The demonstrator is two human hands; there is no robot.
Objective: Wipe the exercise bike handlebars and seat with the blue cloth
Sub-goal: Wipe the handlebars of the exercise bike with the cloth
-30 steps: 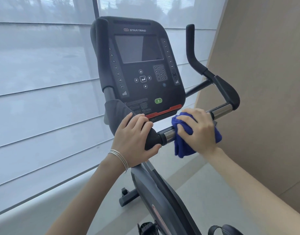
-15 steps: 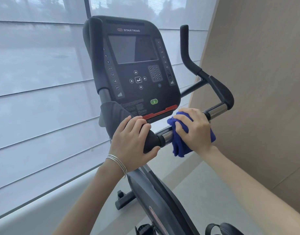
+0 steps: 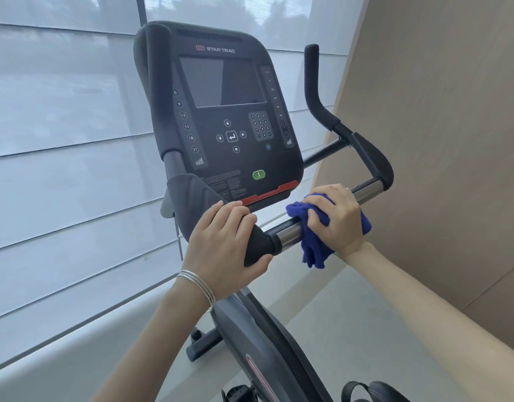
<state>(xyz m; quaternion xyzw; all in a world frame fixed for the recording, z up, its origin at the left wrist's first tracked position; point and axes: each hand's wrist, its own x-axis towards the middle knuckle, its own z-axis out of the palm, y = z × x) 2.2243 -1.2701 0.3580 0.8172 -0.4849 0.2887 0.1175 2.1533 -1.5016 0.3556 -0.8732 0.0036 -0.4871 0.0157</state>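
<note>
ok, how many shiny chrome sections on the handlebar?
2. One short chrome section sits between the left hand and the blue cloth; one lies beyond the right hand. Cloth may hide more.

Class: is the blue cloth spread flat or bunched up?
Bunched: the blue cloth sits crumpled under the right hand on the handlebar, folds hanging below.

We've 1 head cam, close in, facing fwd & down over the handlebars [image 3: 290, 232] toward the window [image 3: 61, 140].
</note>
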